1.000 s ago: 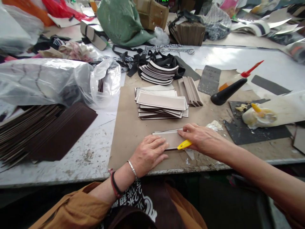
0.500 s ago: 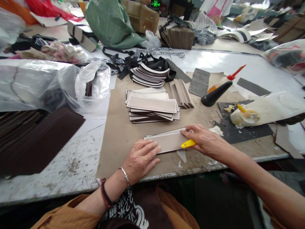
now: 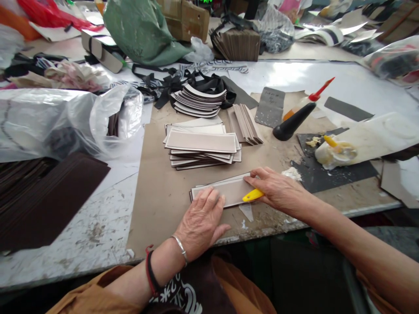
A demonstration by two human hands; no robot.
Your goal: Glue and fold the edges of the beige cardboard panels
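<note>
A narrow beige panel with white edges (image 3: 234, 192) lies on another strip close to the front of the table. My left hand (image 3: 203, 214) rests on its left half, fingers stretched and flat, thumb apart. At the panel's right end is my right hand (image 3: 273, 187), its fingertips at the far edge. That hand is closed around a tool with a yellow handle (image 3: 252, 195); the tool's working end is hidden by the hand. Just behind, similar panels form an uneven stack (image 3: 203, 143). A small translucent triangular scrap (image 3: 246, 212) lies beside the panel's near edge.
Right of the hands, a cut-open whitish bottle (image 3: 369, 141) holds pale paste and a yellow stick. A black cone-shaped object (image 3: 294, 122) stands behind. Dark brown sheets (image 3: 65, 198) are piled left. Curved strips (image 3: 199, 101) and thin beige strips (image 3: 245, 124) lie beyond the stack.
My left hand has slid right along the panel, uncovering more of its left end. My right hand keeps its hold at the right end. The whole view has shifted slightly.
</note>
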